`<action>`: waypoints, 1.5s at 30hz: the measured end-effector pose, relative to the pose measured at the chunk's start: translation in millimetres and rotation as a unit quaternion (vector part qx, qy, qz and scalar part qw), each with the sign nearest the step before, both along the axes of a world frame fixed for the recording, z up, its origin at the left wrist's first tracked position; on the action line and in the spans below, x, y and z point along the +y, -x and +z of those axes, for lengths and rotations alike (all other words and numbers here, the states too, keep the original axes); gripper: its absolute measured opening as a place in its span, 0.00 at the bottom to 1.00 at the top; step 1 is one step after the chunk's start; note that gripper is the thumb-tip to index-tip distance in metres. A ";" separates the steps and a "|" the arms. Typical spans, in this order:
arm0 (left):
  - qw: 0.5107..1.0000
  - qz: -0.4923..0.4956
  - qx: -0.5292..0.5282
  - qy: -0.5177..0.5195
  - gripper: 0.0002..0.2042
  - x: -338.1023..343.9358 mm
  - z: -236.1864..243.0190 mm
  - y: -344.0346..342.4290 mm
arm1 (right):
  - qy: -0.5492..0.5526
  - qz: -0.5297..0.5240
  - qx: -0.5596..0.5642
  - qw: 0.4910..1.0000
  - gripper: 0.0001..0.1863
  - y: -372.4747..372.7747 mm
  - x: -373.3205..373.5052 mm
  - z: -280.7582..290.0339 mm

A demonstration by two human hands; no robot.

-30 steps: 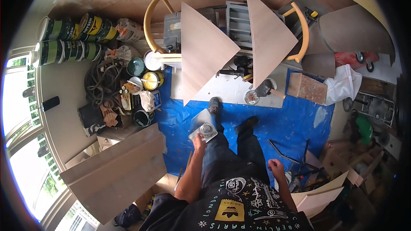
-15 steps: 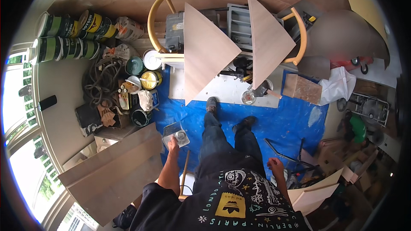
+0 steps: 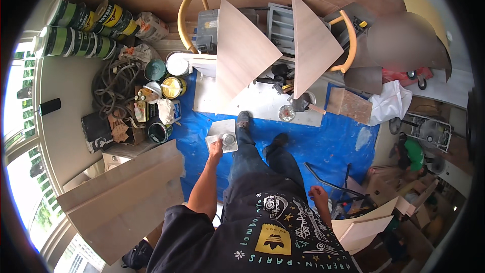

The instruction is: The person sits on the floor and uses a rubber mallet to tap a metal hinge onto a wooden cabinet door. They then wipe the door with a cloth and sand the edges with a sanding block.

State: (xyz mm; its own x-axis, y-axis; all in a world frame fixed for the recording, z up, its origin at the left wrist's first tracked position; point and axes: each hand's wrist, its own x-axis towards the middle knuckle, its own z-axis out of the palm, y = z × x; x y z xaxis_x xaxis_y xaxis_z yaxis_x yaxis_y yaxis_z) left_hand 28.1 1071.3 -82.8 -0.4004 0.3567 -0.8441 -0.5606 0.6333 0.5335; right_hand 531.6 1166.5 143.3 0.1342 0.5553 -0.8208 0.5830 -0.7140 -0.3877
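Note:
A pale square-sided metal can with a round cap on its top hangs beside my left leg. My left hand is closed on its near edge. My right hand hangs by my right hip with its fingers loosely bent, and nothing shows in it. Ahead of my feet, two triangular wooden panels lie across a chair-like frame with curved wooden arms. A clear jar and a brush sit on the white board below them.
Blue sheeting covers the floor underfoot. Paint buckets, a coiled hose and bottles crowd the left side. A long wooden panel stands near left; a black metal frame lies right. Someone in a green shirt is far right.
My left hand has carried the can forward and to the right, closer to my left leg. The view has shifted slightly. My right hand still hangs by my side.

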 end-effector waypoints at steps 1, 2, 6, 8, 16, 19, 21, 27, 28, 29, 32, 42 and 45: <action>0.999 0.009 -0.044 0.014 0.20 7.4 -0.9 -5.7 | 0.002 0.003 -0.001 1.000 0.16 -4.3 -3.4 0.3; 0.998 0.022 -0.060 0.016 0.18 12.3 -0.6 -12.4 | 0.003 0.006 -0.001 1.000 0.16 -9.3 -5.6 0.4; 0.993 0.068 -0.099 0.000 0.16 27.6 -4.3 -31.9 | -0.003 0.002 0.008 1.000 0.15 -22.9 -13.1 0.5; 0.991 0.089 -0.097 -0.011 0.15 36.5 -1.1 -40.6 | -0.010 -0.001 0.011 1.000 0.16 -34.3 -13.7 -3.3; 0.990 0.064 -0.098 0.080 0.17 18.9 10.0 -43.6 | -0.074 -0.092 0.051 0.992 0.15 -63.5 -22.6 -18.7; 0.991 0.051 -0.096 0.080 0.13 -1.1 19.6 -40.5 | -0.072 -0.098 0.062 0.991 0.16 -80.3 -42.6 -39.9; 0.991 0.031 -0.091 0.091 0.11 -12.9 25.1 -40.0 | -0.077 -0.090 0.065 0.991 0.16 -93.7 -57.2 -59.7; 0.986 -0.032 -0.090 0.136 0.09 -36.8 60.0 -56.1 | -0.090 -0.121 0.088 0.985 0.19 -121.0 -80.4 -102.6; 0.984 -0.052 -0.075 0.155 0.10 -35.3 63.0 -62.4 | -0.087 -0.126 0.087 0.984 0.19 -125.7 -80.5 -107.7; 0.980 -0.072 -0.060 0.174 0.11 -35.5 65.1 -72.9 | -0.083 -0.130 0.085 0.984 0.19 -130.8 -78.9 -113.1; 0.940 -0.307 0.108 0.101 0.09 -52.9 61.8 -73.1 | -0.069 -0.175 0.121 0.975 0.20 -129.9 -68.9 -119.7; 0.721 -0.618 0.311 -0.033 0.21 -50.8 66.9 -99.0 | -0.087 -0.193 0.154 0.965 0.19 -157.3 -39.6 -134.6; 0.710 -0.620 0.329 -0.044 0.22 -48.0 66.2 -104.4 | -0.083 -0.189 0.154 0.966 0.19 -168.5 -37.7 -139.0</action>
